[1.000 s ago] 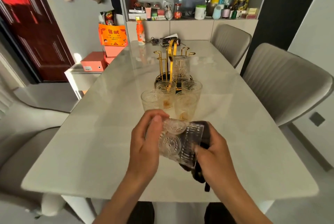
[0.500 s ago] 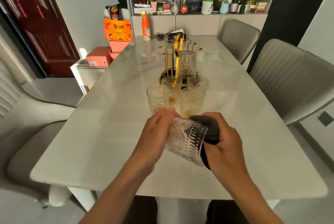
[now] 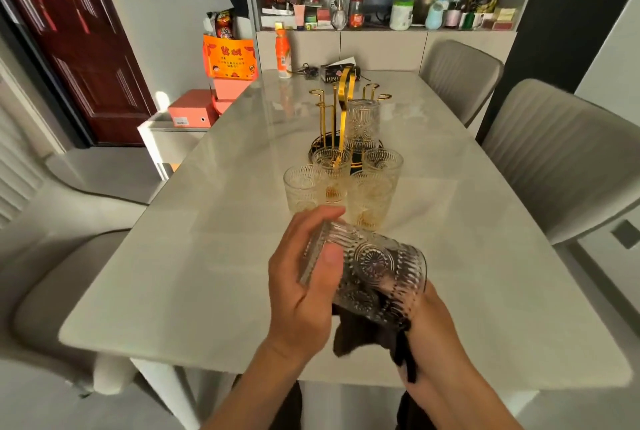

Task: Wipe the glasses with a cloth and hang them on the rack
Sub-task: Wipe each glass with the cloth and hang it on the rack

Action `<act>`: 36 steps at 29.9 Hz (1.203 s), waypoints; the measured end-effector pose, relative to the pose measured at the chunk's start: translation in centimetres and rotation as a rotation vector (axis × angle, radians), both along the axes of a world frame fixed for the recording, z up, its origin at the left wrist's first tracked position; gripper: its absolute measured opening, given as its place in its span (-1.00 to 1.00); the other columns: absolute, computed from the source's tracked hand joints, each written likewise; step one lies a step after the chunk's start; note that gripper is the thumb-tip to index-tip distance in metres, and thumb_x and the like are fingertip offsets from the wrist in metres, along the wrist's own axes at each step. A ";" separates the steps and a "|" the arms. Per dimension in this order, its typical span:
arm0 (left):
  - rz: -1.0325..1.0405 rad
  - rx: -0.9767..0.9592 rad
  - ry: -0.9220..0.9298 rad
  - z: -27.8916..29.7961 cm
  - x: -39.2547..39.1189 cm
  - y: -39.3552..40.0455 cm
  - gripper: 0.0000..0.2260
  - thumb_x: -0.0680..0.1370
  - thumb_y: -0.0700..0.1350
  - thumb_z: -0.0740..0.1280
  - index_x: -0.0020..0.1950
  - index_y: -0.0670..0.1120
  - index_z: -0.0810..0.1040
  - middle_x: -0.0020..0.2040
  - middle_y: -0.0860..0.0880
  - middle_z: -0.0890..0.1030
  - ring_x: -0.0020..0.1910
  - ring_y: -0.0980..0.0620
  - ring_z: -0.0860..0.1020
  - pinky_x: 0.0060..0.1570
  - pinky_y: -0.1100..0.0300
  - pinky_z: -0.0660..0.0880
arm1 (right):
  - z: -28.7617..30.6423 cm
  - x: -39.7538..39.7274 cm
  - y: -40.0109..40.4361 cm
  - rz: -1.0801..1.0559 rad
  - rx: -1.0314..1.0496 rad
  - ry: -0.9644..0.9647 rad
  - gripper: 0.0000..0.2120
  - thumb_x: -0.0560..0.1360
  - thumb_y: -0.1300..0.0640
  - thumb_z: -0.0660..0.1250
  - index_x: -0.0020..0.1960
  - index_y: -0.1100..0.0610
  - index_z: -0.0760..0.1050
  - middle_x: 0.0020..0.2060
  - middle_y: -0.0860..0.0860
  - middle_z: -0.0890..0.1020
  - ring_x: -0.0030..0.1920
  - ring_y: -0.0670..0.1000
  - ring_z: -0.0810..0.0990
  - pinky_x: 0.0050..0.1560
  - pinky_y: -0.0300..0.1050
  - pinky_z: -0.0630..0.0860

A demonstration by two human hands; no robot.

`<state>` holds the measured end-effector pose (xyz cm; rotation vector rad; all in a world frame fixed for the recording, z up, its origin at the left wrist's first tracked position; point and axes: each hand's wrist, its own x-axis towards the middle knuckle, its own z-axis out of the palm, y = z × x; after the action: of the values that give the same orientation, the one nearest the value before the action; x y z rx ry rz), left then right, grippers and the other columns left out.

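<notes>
1. Standing left of the tabletop (image 3: 214, 277), beyond its far left corner, are an orange printed gift bag (image 3: 229, 56) and coral boxes (image 3: 189, 107) on a low white side table (image 3: 166, 138).
2. At the far edge of the tabletop stands an orange drink bottle (image 3: 284, 54), with a black box (image 3: 335, 72) just right of it.
3. The left hand (image 3: 304, 282) holds the base end of a ribbed embossed glass (image 3: 367, 275) above the near edge of the tabletop; its fingers (image 3: 320, 220) curl over the top of the glass and the thumb presses on the near side.
4. That glass lies tilted on its side, its mouth turned toward the right hand (image 3: 433, 322).
5. A dark cloth (image 3: 367, 332) is pushed into the glass mouth and hangs below it between the two hands.
6. The right hand grips the cloth at the mouth of the glass; its fingers are hidden behind glass and cloth, so how they lie cannot be told.
7. Four upright glasses (image 3: 369, 199) stand clustered mid-tabletop, just beyond the held one.
8. Behind them is the gold rack (image 3: 341, 107) on a dark round base, with one inverted glass (image 3: 362, 124) hung on its right side.
9. Two grey upholstered chairs (image 3: 568, 152) stand along the right edge of the tabletop.
</notes>
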<state>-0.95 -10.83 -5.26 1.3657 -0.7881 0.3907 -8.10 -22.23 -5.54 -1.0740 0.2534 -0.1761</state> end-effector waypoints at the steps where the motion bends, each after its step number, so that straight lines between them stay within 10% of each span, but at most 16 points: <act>1: -0.013 0.021 0.029 -0.1 0.0 0.2 -0.77 0.63 -0.04 0.20 0.20 -0.01 0.58 0.08 0.05 0.64 0.06 0.12 0.61 0.05 0.32 0.51 | 0.0 -0.1 -0.1 0.029 -0.042 0.016 -0.73 0.47 0.13 0.42 0.16 0.08 0.66 -0.05 0.27 0.73 -0.15 0.29 0.72 -0.21 0.14 0.63; 5: -0.147 0.113 0.330 0.8 0.5 1.3 -0.76 0.60 0.16 0.21 0.16 0.12 0.56 0.06 0.18 0.66 0.03 0.22 0.63 -0.05 0.40 0.52 | 0.9 1.0 -2.0 -0.138 -0.599 -0.140 -0.68 0.48 0.36 0.36 0.06 -0.02 0.62 -0.25 -0.05 0.73 -0.35 -0.10 0.67 -0.40 -0.21 0.55; 9: -0.056 0.125 0.538 1.6 1.0 1.3 -0.73 0.56 0.29 0.21 0.04 0.19 0.59 -0.02 0.15 0.70 -0.04 0.20 0.67 -0.12 0.32 0.56 | 2.4 3.0 -2.9 -0.173 -0.915 -0.366 -0.58 0.44 0.34 0.32 0.19 -0.05 0.57 0.03 -0.06 0.74 0.08 0.00 0.70 0.03 0.07 0.64; 12: -0.074 0.035 0.950 2.3 2.2 1.9 -0.68 0.66 0.23 0.19 0.14 0.11 0.64 0.03 0.01 0.75 -0.02 0.02 0.71 -0.09 0.08 0.62 | 2.8 4.6 -2.4 -0.337 -0.460 -0.287 -0.74 0.61 0.17 0.35 0.02 -0.21 0.63 -0.07 -0.18 0.75 -0.07 -0.14 0.71 -0.13 -0.33 0.60; 16: -0.204 -0.087 1.199 2.9 4.4 4.4 -0.63 0.61 0.21 0.26 0.22 0.01 0.63 0.07 -0.12 0.72 0.03 -0.18 0.63 0.25 -0.26 0.52 | 1.9 6.0 -4.2 -0.284 0.184 0.032 -0.81 0.63 -0.04 0.31 0.18 -0.06 0.63 -0.01 -0.12 0.77 0.06 -0.02 0.74 -0.01 -0.07 0.63; 26: 0.238 0.048 0.700 10.5 16.0 0.5 -0.49 0.51 0.05 0.50 0.38 -0.09 0.45 0.25 -0.10 0.63 0.12 -0.14 0.65 -0.07 0.08 0.53 | -1.6 7.5 -7.7 -0.110 0.479 0.081 -0.68 0.29 0.26 0.32 -0.02 0.26 0.72 -0.05 0.20 0.76 -0.17 0.17 0.78 -0.32 -0.02 0.68; 36: 0.485 0.934 0.185 12.3 29.5 -9.9 -0.30 0.42 0.05 0.61 0.48 0.02 0.40 0.44 -0.10 0.49 0.41 -0.21 0.46 0.37 -0.18 0.42 | -3.0 9.3 -8.9 -0.306 0.537 0.330 -0.82 0.57 0.23 0.27 -0.05 0.30 0.61 -0.30 0.20 0.75 -0.06 0.26 0.63 0.02 0.15 0.49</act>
<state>28.52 -20.71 7.06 2.4501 -0.4722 0.2604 1.23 -31.15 -8.53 -0.5200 0.7213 -0.1891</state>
